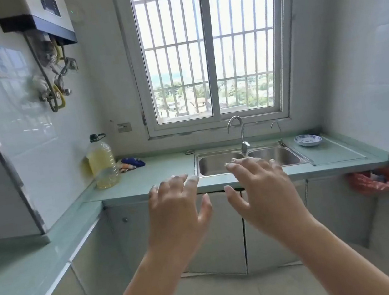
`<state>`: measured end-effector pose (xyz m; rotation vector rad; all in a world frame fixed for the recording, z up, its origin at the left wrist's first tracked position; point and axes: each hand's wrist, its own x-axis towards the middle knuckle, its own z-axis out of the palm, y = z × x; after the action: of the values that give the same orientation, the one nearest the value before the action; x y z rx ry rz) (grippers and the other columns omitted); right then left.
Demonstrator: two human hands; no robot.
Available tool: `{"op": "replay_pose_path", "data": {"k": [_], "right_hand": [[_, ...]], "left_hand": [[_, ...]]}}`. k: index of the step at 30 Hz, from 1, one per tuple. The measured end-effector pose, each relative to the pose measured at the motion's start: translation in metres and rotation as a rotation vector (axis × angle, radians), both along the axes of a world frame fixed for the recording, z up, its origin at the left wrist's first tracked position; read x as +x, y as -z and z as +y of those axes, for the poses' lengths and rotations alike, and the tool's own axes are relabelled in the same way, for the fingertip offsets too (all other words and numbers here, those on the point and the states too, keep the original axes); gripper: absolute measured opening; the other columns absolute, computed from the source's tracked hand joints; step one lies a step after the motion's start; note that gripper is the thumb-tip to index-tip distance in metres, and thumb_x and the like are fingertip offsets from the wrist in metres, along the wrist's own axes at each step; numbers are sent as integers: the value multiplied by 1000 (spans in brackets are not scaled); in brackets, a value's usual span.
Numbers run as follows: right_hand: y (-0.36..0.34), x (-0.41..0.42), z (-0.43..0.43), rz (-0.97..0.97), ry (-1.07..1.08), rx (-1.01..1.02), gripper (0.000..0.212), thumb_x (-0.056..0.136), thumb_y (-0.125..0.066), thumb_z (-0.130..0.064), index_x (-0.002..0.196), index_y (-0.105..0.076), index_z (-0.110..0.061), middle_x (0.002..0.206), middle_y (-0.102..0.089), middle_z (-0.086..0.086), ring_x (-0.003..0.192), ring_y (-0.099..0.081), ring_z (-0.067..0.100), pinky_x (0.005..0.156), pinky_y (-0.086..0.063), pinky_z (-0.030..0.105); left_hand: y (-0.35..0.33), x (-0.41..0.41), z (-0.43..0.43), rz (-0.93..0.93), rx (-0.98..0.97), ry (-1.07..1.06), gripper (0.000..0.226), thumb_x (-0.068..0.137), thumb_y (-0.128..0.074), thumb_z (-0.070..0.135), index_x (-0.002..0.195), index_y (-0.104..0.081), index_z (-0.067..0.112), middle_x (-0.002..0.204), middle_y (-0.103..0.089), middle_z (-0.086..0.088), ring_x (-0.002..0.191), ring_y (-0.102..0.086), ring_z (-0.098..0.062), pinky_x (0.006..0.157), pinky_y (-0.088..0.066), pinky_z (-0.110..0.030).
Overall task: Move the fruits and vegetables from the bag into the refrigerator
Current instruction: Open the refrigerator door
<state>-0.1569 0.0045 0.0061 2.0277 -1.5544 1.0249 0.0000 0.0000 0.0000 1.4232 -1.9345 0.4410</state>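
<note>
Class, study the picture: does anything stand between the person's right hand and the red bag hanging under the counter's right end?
Nothing visible does. The right hand hovers open before the sink, and the red bag hangs to its right below the counter edge, with only open air between.

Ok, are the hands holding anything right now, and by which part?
Nothing is held. The left hand and the right hand are both empty, fingers spread, raised in front of the counter and sink.
</note>
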Motion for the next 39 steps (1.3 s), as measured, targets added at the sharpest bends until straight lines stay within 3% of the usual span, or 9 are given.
{"op": "replay_pose_path", "data": {"k": [7,15,24,29,39], "right_hand": [[8,64,-82,28,-32,-18,46,79,-39,-39,107,-63,-12,105,-67,5,102,-62,30,87,-46,56],[14,69,-132,-28,100,-21,45,79,-40,-38,107,-64,-12,108,-67,6,103,-62,30,88,-43,56],[16,-38,-106,-12,428,50,49,79,-38,-40,113,-62,-12,111,-66,7,105,-60,28,90,-45,51],[14,-109,-76,-27,567,3,48,79,-39,-38,108,-64,-10,108,-67,9,102,-62,29,89,-45,55],[26,-262,27,-51,924,37,48,82,-38,-38,109,-64,-8,112,-66,11,106,-60,29,89,-43,48]], "left_hand": [[14,63,-78,25,-50,-32,39,73,-57,31,103,-68,9,101,-69,-11,93,-65,-31,85,-47,-50],[10,71,-152,4,-72,117,47,78,-40,37,104,-67,9,103,-69,-12,94,-64,-30,88,-45,-49],[16,-53,-174,87,-26,473,45,78,-42,37,102,-68,9,105,-68,-10,98,-63,-32,88,-45,-51],[11,-139,-158,81,-14,626,45,79,-41,38,104,-66,11,107,-67,-8,100,-61,-31,91,-43,-49],[19,-332,-99,81,1,1019,42,78,-43,36,102,-66,11,103,-68,-7,94,-62,-31,89,-45,-45]]}}
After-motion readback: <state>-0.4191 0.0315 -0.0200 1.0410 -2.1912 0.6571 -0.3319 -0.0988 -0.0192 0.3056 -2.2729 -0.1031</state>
